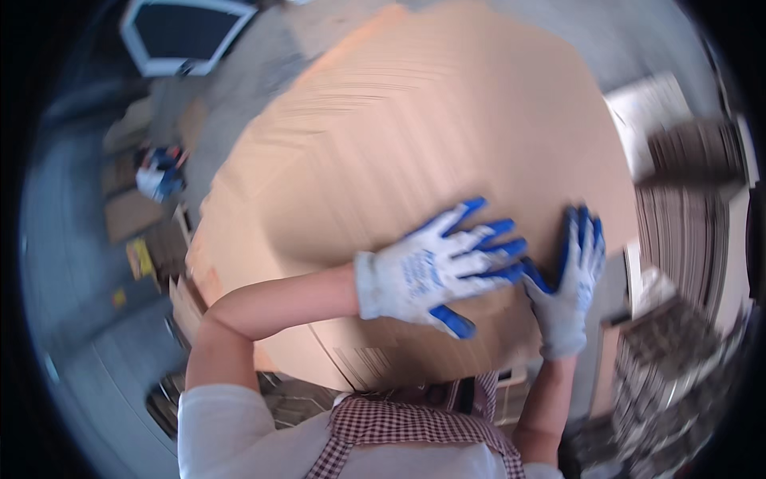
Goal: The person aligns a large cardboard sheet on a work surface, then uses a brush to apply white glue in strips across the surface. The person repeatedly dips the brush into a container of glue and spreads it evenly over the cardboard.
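Head view: looking down on a large stack of tan cardboard sheets (415,144) that is filling the middle of the picture in front of the person's chest.
Left hand (435,267): wearing a white glove with blue coating, it is lying flat on top of the stack near its right side, fingers spread wide and gripping nothing.
Right hand (570,279): in the same kind of glove, it is resting at the stack's right edge, fingers straight and close together, pressing rather than clasping; the two thumbs are nearly touching.
Handling: the sheets are looking stiff, flat and smooth, so they are likely sliding over one another; the whole pile is probably heavy, a single sheet light but awkwardly broad. The edges are looking like the best place to take hold, with a palm on top to steady.
Surroundings: more grey-brown stacked sheets (690,231) are standing to the right, a white-framed dark panel (185,32) is lying on the floor at upper left.
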`<state>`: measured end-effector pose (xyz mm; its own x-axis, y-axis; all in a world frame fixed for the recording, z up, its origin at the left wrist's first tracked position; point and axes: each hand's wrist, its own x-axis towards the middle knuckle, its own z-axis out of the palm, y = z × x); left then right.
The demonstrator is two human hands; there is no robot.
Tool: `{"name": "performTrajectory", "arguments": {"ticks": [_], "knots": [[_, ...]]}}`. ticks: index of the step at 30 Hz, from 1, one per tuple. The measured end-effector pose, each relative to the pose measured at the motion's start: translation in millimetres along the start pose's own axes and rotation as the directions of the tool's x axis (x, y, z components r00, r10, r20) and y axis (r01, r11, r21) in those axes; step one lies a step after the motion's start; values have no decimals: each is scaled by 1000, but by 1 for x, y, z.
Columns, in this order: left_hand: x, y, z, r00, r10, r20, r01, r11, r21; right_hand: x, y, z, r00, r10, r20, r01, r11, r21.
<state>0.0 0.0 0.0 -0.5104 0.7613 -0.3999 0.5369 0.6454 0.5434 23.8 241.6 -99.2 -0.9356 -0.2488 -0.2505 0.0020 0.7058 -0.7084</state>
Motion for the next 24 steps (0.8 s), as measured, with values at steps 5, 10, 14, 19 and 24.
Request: {"name": "performTrajectory", "arguments": {"ticks": [5,10,14,19,24], "knots": [[-9,-15,42,870,-73,-488,82,997,-4,14,31,-36,991,-68,-113,33,957,-287],[-3,-10,65,728,-302,-615,492,855,162,58,113,-17,966,-216,-140,195,969,-153],[49,-24,83,670,-242,-702,456,880,131,55,130,-73,938,-253,-237,213,960,-180],[64,-4,74,652,-321,-687,579,795,178,59,178,-83,803,130,-582,61,953,297],[64,35,61,764,-299,-571,432,895,109,-2,147,-103,846,78,-528,-34,995,94]]}}
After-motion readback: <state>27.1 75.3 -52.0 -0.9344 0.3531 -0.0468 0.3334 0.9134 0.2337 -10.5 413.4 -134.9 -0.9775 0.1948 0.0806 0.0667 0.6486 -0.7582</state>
